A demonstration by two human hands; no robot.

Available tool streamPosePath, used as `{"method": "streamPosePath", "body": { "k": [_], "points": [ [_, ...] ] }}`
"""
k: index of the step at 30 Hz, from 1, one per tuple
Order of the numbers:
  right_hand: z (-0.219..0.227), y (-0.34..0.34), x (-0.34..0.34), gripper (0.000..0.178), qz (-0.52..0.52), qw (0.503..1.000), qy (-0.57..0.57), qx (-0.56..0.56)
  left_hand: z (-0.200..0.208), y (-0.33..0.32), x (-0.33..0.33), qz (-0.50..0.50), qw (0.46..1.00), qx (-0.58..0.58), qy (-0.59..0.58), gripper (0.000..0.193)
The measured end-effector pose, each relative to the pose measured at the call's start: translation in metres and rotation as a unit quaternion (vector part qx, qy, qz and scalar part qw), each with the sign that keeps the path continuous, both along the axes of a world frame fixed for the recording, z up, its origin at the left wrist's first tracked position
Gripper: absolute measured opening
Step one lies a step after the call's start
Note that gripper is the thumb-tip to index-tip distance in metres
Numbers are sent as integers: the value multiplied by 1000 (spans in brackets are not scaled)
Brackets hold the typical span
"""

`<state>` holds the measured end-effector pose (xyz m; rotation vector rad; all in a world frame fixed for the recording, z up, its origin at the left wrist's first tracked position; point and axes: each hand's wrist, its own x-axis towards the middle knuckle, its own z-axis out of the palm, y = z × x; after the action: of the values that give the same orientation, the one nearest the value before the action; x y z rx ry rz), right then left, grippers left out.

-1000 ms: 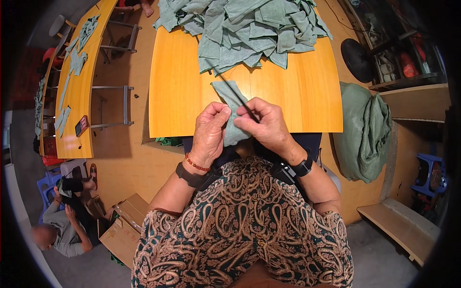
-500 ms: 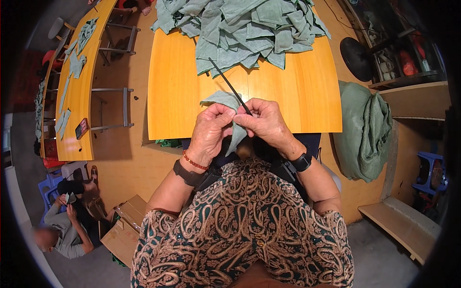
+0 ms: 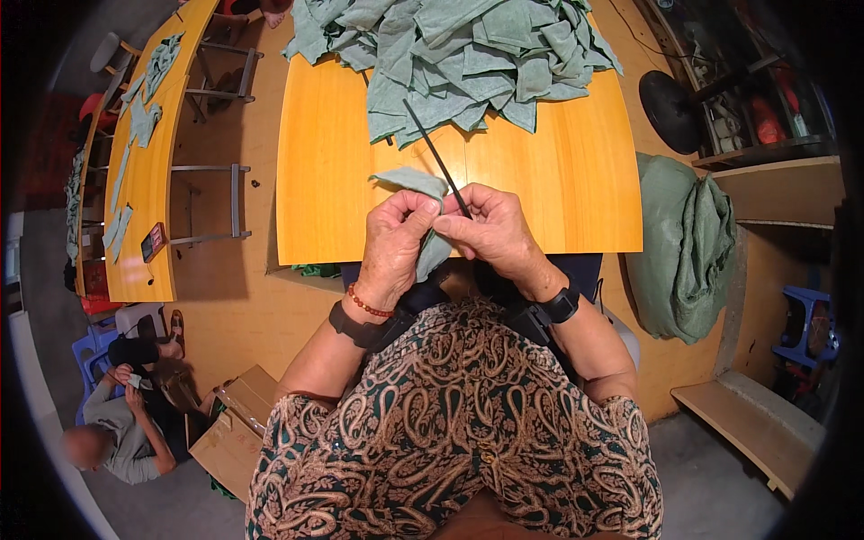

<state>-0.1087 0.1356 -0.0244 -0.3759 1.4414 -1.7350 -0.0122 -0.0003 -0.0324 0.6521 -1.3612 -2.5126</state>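
Facing a broad yellow wood-grain table (image 3: 576, 171), spread beneath and beyond the left hand (image 3: 394, 238) and the right hand (image 3: 495, 236). Flanked, well to the left of both hands, by a long second yellow table (image 3: 162, 202). Fronted, beyond both hands, by a heaped pile of loose grey-green cloth pieces (image 3: 477, 54); bordered, right of the right hand, by a bulging dull-green bundle (image 3: 679, 252). Shared with a grey-topped seated co-worker (image 3: 121, 441), well apart behind the left hand, near a brown cardboard box (image 3: 229, 450).

Pinching, with left thumb and bent fingers pressed together, a small grey-green cloth strip (image 3: 409, 178) — held between the two hands, one flap stretched beyond the left fingertips, the other hanging below the thumbs. Gripping, in curled right fingers, a thin straight black rod (image 3: 434, 153), slanted away and leftward — whether also clasping cloth, impossible to tell. Wearing, just behind the left hand, a reddish beaded bracelet (image 3: 367, 302).
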Motion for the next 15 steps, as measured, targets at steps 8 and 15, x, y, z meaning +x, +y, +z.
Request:
{"method": "streamPosePath", "body": {
  "k": [8,15],
  "points": [
    [6,4,-7,15,23,999,-3,42,-1,-6,3,-49,996,71,-30,12],
    [0,4,-11,11,-6,995,-93,-19,-4,-10,4,-104,987,115,29,15]
  ]
}}
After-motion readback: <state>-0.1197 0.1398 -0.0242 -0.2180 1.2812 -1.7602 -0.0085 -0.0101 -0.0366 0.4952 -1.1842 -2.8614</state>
